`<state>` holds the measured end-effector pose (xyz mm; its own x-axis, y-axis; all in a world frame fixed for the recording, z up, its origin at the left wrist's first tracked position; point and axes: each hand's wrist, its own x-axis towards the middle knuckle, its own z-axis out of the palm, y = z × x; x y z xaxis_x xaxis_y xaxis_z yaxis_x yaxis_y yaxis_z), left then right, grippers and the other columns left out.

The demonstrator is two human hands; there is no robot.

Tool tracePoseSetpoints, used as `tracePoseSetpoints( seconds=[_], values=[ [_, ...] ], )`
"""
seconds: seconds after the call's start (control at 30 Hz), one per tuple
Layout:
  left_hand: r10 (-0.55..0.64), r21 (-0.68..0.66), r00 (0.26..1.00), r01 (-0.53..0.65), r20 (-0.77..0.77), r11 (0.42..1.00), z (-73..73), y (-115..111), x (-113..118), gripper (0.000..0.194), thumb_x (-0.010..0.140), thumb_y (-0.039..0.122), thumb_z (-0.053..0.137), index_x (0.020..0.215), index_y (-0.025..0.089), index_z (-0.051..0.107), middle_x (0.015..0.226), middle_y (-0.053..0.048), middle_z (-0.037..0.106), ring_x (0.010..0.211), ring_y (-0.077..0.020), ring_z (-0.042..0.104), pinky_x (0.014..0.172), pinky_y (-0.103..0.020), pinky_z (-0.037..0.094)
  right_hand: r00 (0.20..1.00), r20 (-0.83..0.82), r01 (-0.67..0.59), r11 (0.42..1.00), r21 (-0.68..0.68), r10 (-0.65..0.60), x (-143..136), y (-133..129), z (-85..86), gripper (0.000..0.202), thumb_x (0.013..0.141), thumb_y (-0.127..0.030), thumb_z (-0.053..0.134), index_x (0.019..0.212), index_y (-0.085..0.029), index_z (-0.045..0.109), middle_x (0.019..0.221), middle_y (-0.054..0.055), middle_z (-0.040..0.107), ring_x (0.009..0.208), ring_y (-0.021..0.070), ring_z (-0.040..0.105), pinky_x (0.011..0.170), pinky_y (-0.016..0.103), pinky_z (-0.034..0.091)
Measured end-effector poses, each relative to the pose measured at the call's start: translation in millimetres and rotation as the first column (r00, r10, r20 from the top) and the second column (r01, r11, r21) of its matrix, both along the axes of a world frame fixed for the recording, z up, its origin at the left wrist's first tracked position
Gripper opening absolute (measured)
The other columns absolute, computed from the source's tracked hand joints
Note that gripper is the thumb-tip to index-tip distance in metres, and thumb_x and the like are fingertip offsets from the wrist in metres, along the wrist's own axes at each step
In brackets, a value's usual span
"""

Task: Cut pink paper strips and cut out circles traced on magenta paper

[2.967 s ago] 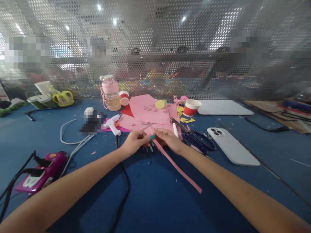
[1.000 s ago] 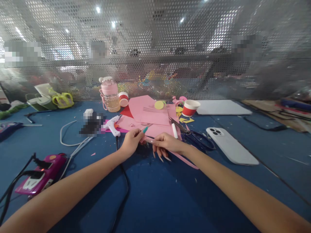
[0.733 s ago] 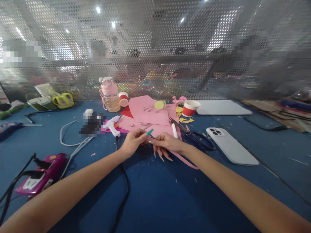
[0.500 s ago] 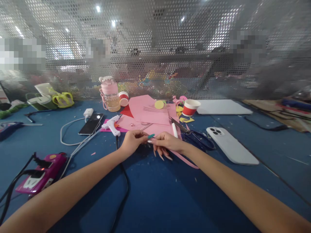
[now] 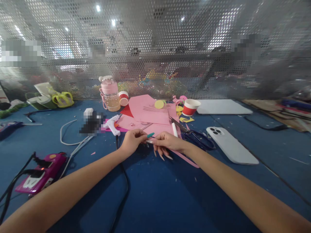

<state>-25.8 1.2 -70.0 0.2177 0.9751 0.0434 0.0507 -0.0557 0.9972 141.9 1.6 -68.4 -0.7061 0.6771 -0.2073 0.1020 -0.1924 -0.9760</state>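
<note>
Blue tabletop (image 5: 150,200) spreads out below a perforated grey metal screen (image 5: 155,35), with hazy colours showing through the holes.

From the head view, I see two bare hands close together over the middle of the table. The left hand (image 5: 131,143) has thumb and fingers pinched on a long, narrow strip of pink paper (image 5: 186,159), near the teal thumbnail. The right hand (image 5: 168,141) clamps it just beside, thumb against finger, its other fingers fanned below. The strip's free length passes beneath the right wrist and out past the forearm. I take the fingertip hold to be for fine control, since paper this thin would crease under a fist; what the fingers hide of the strip's end, I cannot tell.

Beyond the hands lie overlapping pink paper sheets (image 5: 153,113), probably there to keep material within reach. A white glue gun (image 5: 113,125) lies on its side by their left edge, perhaps turned nozzle-away to keep its tip off the wrists, its black cord (image 5: 125,194) passing under the left forearm. Dark-blue-handled scissors (image 5: 199,139) point their blades onto the paper, handles towards the right arm, which seems handy for picking up. A white smartphone (image 5: 230,146) lies farther right, apart from the work.
</note>
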Motion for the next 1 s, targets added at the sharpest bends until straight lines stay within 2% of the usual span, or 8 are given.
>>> tracePoseSetpoints(
  seconds=[0.27, 0.37, 0.5, 0.6, 0.7, 0.77, 0.87, 1.0],
  values=[
    [0.033, 0.136, 0.994, -0.018, -0.108, 0.99, -3.8, 1, -1, 0.013, 0.065, 0.017, 0.061, 0.056, 0.014, 0.052, 0.048, 0.006, 0.053, 0.044, -0.0058, 0.045, 0.046, -0.019, 0.036, 0.998, -0.046, -0.032, 0.999, -0.004, 0.032, 1, 1, 0.1, 0.042, 0.065, -0.05, 0.065, 0.054, -0.01, 0.057, 0.039, 0.001, 0.06, 0.021, 0.0057, 0.043, 0.02, 0.013, 0.031],
    [0.019, 0.147, 0.991, 0.0, -0.13, 0.989, -6.3, 1, -1, 0.015, 0.068, 0.018, 0.06, 0.058, 0.014, 0.049, 0.048, 0.006, 0.052, 0.044, -0.0065, 0.047, 0.046, -0.019, 0.037, 0.997, -0.057, -0.046, 0.999, 0.005, 0.047, 3, 1, -0.6, 0.042, 0.065, -0.05, 0.065, 0.055, -0.01, 0.057, 0.04, 0.001, 0.06, 0.022, 0.0057, 0.044, 0.021, 0.013, 0.031],
    [-0.04, 0.134, 0.997, 0.048, -0.059, 0.99, -5.8, -1, -1, 0.01, 0.068, 0.018, 0.06, 0.072, 0.014, 0.052, 0.051, 0.007, 0.052, 0.045, -0.0068, 0.05, 0.047, -0.019, 0.039, 0.998, -0.038, -0.05, 0.999, 0.011, 0.05, 5, 3, -3.2, 0.041, 0.064, -0.049, 0.066, 0.057, -0.01, 0.059, 0.042, 0.0, 0.06, 0.023, 0.0047, 0.044, 0.021, 0.013, 0.031],
    [-0.045, 0.139, 0.999, 0.047, -0.016, 0.989, -2.8, -3, -1, 0.021, 0.067, 0.017, 0.062, 0.084, 0.014, 0.05, 0.05, 0.009, 0.049, 0.044, -0.0058, 0.049, 0.047, -0.018, 0.039, 0.998, -0.028, -0.052, 0.999, 0.012, 0.052, 6, 4, -4.7, 0.04, 0.064, -0.049, 0.067, 0.059, -0.01, 0.058, 0.042, -0.001, 0.059, 0.025, 0.0041, 0.043, 0.023, 0.013, 0.031],
    [-0.092, 0.131, 0.995, 0.088, 0.023, 0.987, 0.3, -5, 0, 0.029, 0.066, 0.018, 0.063, 0.09, 0.014, 0.047, 0.048, 0.01, 0.05, 0.043, -0.0056, 0.049, 0.046, -0.017, 0.04, 0.998, -0.057, -0.02, 1.0, 0.009, 0.02, 6, 4, -5.1, 0.049, 0.065, -0.06, 0.059, 0.061, -0.011, 0.057, 0.046, 0.0, 0.059, 0.027, 0.0045, 0.043, 0.025, 0.016, 0.032],
    [-0.138, 0.102, 0.989, 0.133, 0.046, 0.986, 1.3, -6, 0, 0.036, 0.064, 0.018, 0.066, 0.094, 0.014, 0.046, 0.047, 0.01, 0.051, 0.042, -0.0064, 0.05, 0.045, -0.018, 0.041, 0.995, -0.077, 0.07, 0.998, 0.011, -0.069, 4, 2, -4.9, 0.055, 0.065, -0.068, 0.051, 0.063, -0.013, 0.055, 0.048, 0.0, 0.059, 0.031, 0.0063, 0.046, 0.028, 0.018, 0.034],
    [-0.19, 0.037, 0.981, 0.188, 0.047, 0.981, 1.4, -7, 0, 0.047, 0.058, 0.019, 0.07, 0.098, 0.014, 0.045, 0.046, 0.009, 0.054, 0.04, -0.0078, 0.052, 0.043, -0.018, 0.043, 0.977, -0.063, 0.212, 0.968, 0.137, -0.205, -2, -3, -3.4, 0.05, 0.065, -0.065, 0.055, 0.061, -0.015, 0.052, 0.047, -0.004, 0.051, 0.037, 0.0062, 0.046, 0.034, 0.018, 0.034],
    [-0.228, -0.036, 0.973, 0.23, 0.045, 0.973, 0.5, -7, 0, 0.061, 0.05, 0.021, 0.076, 0.102, 0.013, 0.045, 0.047, 0.007, 0.057, 0.037, -0.0099, 0.053, 0.039, -0.019, 0.043, 0.968, -0.027, 0.243, 0.903, 0.353, -0.25, -11, -9, -0.6, 0.044, 0.063, -0.055, 0.063, 0.054, -0.015, 0.048, 0.048, -0.006, 0.044, 0.044, 0.0052, 0.041, 0.042, 0.019, 0.032]
  ],
)
